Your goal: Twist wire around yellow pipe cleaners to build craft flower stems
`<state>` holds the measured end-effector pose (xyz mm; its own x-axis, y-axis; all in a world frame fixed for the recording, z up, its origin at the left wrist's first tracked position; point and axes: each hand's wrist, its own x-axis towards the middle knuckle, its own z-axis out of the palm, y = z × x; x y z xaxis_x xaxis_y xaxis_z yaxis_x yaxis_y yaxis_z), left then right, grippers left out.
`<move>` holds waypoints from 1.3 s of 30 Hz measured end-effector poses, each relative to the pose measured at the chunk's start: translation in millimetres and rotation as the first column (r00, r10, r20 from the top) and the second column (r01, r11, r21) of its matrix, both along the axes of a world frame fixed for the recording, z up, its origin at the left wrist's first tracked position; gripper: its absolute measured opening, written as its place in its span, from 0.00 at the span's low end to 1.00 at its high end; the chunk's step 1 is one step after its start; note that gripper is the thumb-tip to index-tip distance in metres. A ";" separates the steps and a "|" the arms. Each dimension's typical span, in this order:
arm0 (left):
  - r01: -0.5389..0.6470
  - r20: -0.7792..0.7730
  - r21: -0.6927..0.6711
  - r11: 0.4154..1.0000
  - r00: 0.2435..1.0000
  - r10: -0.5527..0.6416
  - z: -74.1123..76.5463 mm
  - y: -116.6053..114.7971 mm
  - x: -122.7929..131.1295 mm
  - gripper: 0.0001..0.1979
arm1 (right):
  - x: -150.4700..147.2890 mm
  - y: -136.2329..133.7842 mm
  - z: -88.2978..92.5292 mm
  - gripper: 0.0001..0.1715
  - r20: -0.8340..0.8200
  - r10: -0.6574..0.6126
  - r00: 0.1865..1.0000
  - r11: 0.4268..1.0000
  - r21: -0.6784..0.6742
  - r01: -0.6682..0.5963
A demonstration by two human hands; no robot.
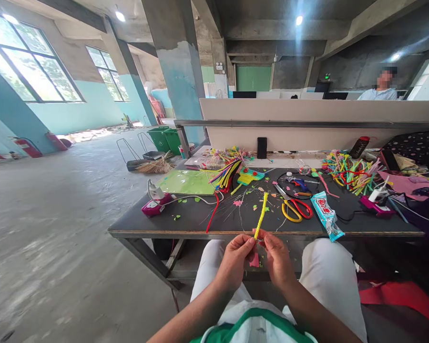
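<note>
A yellow pipe cleaner (pixel 261 214) points up and away from my two hands, just past the table's front edge. My left hand (pixel 240 252) pinches its lower end between thumb and fingers. My right hand (pixel 274 252) is closed close beside it, its fingertips on the same lower end, where a thin wire-like strand shows. Scissors with one yellow and one red handle (pixel 296 209) lie on the table beyond my right hand. A red pipe cleaner (pixel 213 213) rests near the edge on the left.
On the dark table (pixel 136 224) are a green sheet (pixel 186 182), a bundle of coloured pipe cleaners (pixel 229 175), a blue glue gun (pixel 302 185), a blue wrapper (pixel 326 215) and a power strip (pixel 158 205). A black phone (pixel 261 147) stands against the partition. A person (pixel 381 88) is behind it.
</note>
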<state>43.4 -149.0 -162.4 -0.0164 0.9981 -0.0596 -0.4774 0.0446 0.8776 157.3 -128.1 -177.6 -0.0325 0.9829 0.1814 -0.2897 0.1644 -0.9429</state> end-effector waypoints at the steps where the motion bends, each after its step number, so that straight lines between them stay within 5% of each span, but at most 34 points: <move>1: -0.001 -0.008 -0.001 1.000 1.000 0.001 -0.4 -0.1 -0.6 0.13 | 1.4 1.3 -0.7 0.18 -0.002 -0.004 1.000 1.000 -0.001 0.004; 24: 0.033 -0.081 0.005 0.999 0.996 -0.032 -3.7 5.6 -7.6 0.13 | 9.5 3.1 2.2 0.13 0.383 -0.128 0.915 0.982 0.181 0.061; 39: 0.041 -0.091 0.034 0.999 0.995 -0.038 -4.5 6.3 -8.7 0.13 | 0.7 -2.9 1.2 0.13 0.398 -0.191 0.897 0.974 0.190 0.123</move>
